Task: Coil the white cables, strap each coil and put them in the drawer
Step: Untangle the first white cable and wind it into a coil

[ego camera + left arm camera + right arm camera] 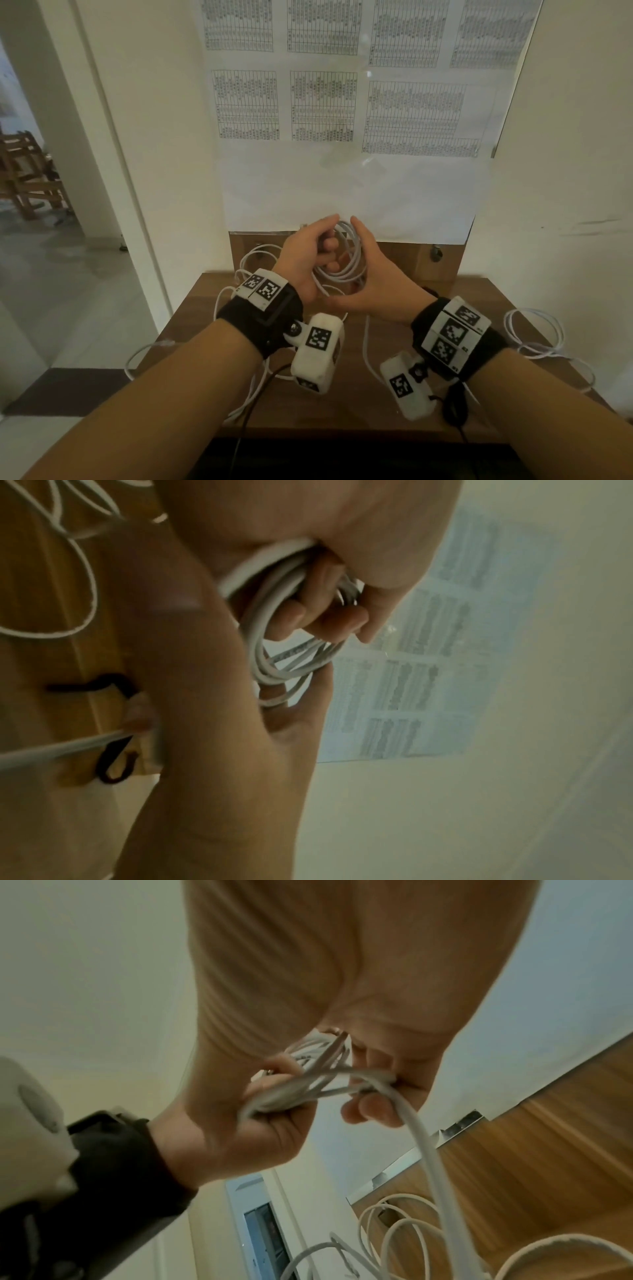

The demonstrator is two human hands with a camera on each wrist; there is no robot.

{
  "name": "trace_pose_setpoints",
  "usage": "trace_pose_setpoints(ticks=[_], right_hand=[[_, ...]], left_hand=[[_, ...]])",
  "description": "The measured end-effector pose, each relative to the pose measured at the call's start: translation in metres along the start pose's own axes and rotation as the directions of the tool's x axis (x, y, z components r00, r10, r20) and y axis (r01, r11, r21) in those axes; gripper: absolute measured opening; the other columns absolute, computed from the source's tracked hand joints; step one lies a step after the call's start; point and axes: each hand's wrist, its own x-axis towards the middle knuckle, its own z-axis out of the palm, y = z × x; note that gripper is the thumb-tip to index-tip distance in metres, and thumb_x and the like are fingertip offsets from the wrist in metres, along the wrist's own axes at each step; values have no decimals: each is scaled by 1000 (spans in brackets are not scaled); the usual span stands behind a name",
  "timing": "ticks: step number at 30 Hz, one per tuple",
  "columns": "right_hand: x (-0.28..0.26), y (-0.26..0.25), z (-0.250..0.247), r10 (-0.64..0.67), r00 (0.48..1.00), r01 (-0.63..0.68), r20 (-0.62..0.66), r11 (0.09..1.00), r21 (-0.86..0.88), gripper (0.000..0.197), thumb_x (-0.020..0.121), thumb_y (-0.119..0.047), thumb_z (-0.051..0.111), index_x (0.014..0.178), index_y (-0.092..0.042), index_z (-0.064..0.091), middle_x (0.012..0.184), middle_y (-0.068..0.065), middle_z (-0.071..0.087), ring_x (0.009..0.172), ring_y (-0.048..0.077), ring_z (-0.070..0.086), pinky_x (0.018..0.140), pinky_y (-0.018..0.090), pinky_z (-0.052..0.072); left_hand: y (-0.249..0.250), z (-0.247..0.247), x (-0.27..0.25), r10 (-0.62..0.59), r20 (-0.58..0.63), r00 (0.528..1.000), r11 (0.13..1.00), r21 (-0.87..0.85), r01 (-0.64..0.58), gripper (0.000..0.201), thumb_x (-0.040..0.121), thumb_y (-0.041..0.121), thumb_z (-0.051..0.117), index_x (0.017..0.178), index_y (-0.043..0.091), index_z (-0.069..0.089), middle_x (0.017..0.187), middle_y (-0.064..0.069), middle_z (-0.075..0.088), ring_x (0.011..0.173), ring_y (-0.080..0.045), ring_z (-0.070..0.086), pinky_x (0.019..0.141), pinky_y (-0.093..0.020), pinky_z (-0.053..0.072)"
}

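Both hands are raised over the wooden table with a small coil of white cable between them. My left hand grips the coil, its fingers curled through the loops. My right hand lies flat against the coil's right side, fingers straight up and thumb stretched beneath. The coil's loose tail runs down from between the hands to the table. In the right wrist view the left hand clasps the bundle under my right palm. No drawer shows plainly.
More loose white cable lies in loops at the table's right edge, its left edge and behind my left wrist. A black strip lies on the wood. A wall with printed sheets rises behind the table; a doorway opens on the left.
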Motion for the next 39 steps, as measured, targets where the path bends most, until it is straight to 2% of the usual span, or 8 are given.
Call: trace_pose_setpoints(ticks=[4, 9, 18, 22, 29, 32, 35, 39], right_hand=[[3, 2, 3, 14, 983, -4, -185, 999, 54, 113, 58, -53, 87, 148, -23, 27, 135, -8, 58, 119, 6, 62, 103, 39, 52], [3, 2, 8, 48, 933, 7, -357, 989, 150, 98, 56, -42, 92, 134, -23, 36, 120, -3, 67, 106, 9, 69, 93, 35, 58], [5, -8, -12, 356, 934, -242, -26, 687, 686, 52, 98, -35, 60, 122, 11, 59, 97, 21, 55, 90, 35, 59, 85, 43, 47], [3, -15, -16, 373, 927, -192, -31, 545, 816, 19, 103, -23, 52, 94, -9, 62, 68, 1, 42, 60, 16, 48, 66, 32, 48], [0, -30, -3, 365, 931, -181, 4, 452, 874, 37, 101, -38, 51, 69, -18, 49, 47, -6, 23, 37, 10, 22, 51, 24, 35], [1, -31, 4, 392, 919, -182, -35, 502, 846, 42, 101, -46, 50, 75, -13, 56, 60, 3, 45, 51, 14, 46, 59, 27, 45], [-5, -32, 4, 294, 956, -180, -15, 624, 760, 46, 101, -43, 49, 123, -6, 64, 109, 21, 69, 97, 30, 68, 85, 40, 58], [-13, -31, -1, 1, 998, -35, 65, 854, 519, 61, 87, 0, 71, 139, -23, 48, 126, 12, 67, 117, 32, 65, 94, 37, 57]], left_hand=[[-2, -4, -4, -11, 122, 992, 981, -189, 34, 34, 98, 34, 53, 72, 13, 59, 58, 4, 47, 43, -8, 36, 54, -23, 32], [-13, 5, -8, 81, 136, 987, 992, -111, -67, 24, 102, 23, 53, 81, 12, 60, 54, 5, 41, 47, -7, 39, 63, -24, 37], [-5, 3, -6, 77, 144, 987, 992, 85, -90, 38, 101, 27, 54, 66, 19, 43, 46, 8, 20, 36, -8, 19, 41, -23, 24], [-8, 2, -4, 71, 126, 989, 979, 179, -93, 35, 98, 26, 62, 67, 20, 47, 51, 6, 21, 40, -10, 20, 42, -24, 30], [-12, 4, 1, 130, -56, 990, 983, 141, -121, 40, 86, 37, 76, 67, 20, 45, 50, 6, 29, 40, -11, 27, 38, -23, 30], [-4, 7, 2, 128, -98, 987, 980, 164, -111, 41, 85, 44, 75, 65, 20, 48, 49, 7, 31, 38, -9, 26, 37, -21, 26], [-1, 4, 5, 157, -77, 985, 978, 147, -145, 35, 89, 42, 72, 73, 17, 53, 47, 8, 31, 35, -8, 28, 35, -20, 28], [-1, 1, 9, 174, -140, 975, 983, 90, -163, 35, 91, 41, 70, 69, 19, 53, 47, 7, 29, 38, -10, 25, 36, -21, 27]])
